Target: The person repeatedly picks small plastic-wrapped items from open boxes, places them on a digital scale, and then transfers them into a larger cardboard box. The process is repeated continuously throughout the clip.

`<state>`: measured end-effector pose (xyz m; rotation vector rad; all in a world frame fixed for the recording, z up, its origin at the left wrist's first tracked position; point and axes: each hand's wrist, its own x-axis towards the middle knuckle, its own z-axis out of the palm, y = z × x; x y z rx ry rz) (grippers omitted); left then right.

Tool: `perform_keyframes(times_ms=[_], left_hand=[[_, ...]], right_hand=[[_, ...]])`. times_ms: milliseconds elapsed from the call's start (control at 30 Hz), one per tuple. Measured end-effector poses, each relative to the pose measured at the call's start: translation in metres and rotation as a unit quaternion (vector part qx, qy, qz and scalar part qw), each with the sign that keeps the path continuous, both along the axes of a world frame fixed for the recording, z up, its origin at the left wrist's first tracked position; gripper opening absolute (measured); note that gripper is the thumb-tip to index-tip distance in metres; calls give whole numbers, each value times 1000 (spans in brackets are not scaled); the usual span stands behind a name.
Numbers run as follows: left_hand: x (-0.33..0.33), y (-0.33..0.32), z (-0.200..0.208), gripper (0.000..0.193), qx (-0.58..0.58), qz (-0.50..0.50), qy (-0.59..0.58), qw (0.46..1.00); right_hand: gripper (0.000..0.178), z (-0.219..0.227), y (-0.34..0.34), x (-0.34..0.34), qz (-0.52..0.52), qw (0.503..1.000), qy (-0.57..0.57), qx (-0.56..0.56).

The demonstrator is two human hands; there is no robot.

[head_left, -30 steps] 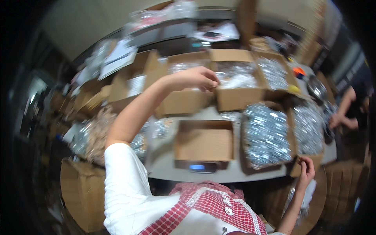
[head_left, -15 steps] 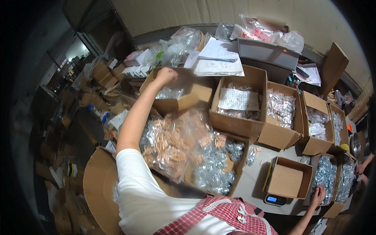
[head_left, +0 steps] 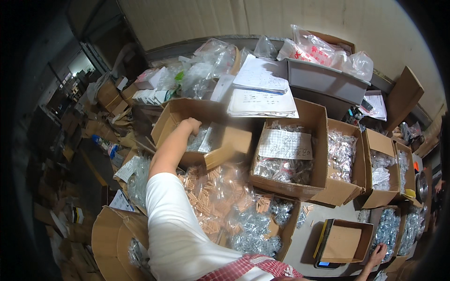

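My left hand [head_left: 190, 127] reaches into an open cardboard box [head_left: 185, 107] at the back left. Its fingers touch clear plastic bags [head_left: 200, 138] beside a sheet of paper [head_left: 211, 136]; the fingertips are hidden. My right hand [head_left: 378, 254] rests at the near right on shiny small metal parts [head_left: 388, 229] in a cardboard box, its fingers slightly apart. Left of it a shallow open cardboard box [head_left: 344, 241] stands on a digital scale [head_left: 326, 264]. Between my arms lie bagged wooden dowels [head_left: 204, 199] and bagged metal parts [head_left: 255, 236].
Boxes of bagged parts line the back, including one topped with a written sheet [head_left: 285, 143]. Behind them are stacked papers [head_left: 262, 89] and a grey bin [head_left: 326, 80] with plastic bags. A tall carton [head_left: 105, 239] stands at my left. Another person's hand [head_left: 438, 186] shows at the far right.
My left hand has lowered from above the back-left box down to the bags inside. My right hand stays at its metal parts, fingers now lower on them. The whole view has shifted.
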<state>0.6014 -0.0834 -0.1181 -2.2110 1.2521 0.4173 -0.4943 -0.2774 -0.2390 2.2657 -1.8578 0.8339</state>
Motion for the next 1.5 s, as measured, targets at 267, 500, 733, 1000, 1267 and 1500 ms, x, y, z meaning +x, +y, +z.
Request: perform_keyframes(times_ms=[267, 500, 733, 1000, 1267, 1500], left_hand=[[7, 25, 27, 13, -359, 146, 176, 905], [-54, 47, 113, 17, -577, 249, 589, 508], [-99, 53, 157, 13, -673, 208, 622, 343], [-198, -15, 192, 24, -478, 98, 828, 275], [-334, -166, 106, 23, -248, 56, 492, 832], [-377, -207, -31, 53, 58, -324, 246, 912]], right_hand=[[15, -5, 9, -13, 42, 999, 14, -17], [14, -1, 11, -2, 54, 998, 3, -37], [14, -3, 14, 3, 59, 996, -22, -57], [12, 0, 17, 14, 48, 995, -41, -76], [8, 26, 33, 40, 8, 996, -48, -76], [6, 38, 35, 51, 13, 995, -56, -80]])
